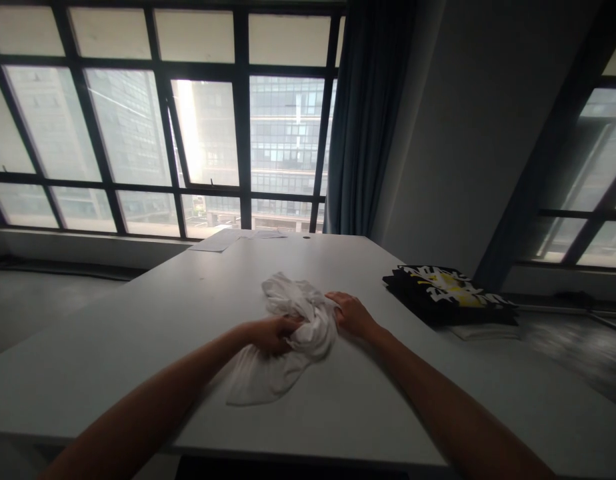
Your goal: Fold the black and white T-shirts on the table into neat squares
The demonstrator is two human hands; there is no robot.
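A bunched, twisted white cloth (315, 327) lies on the table in front of me, one flap spread toward my side. Whether it is a garment cannot be made out. My left hand (274, 335) is closed on the middle of the cloth, its fingertips partly buried in the folds. At the cloth's right edge, my right hand (351, 313) has its fingers curled over the fabric and grips it.
The white table (368, 413) stretches away toward the windows. On its right side sits a stack of folded black clothes (438, 293) with white and yellow print, above a pale folded piece (485, 331). Paper sheets (215, 241) lie at the far left edge. A blue curtain (368, 120) hangs behind.
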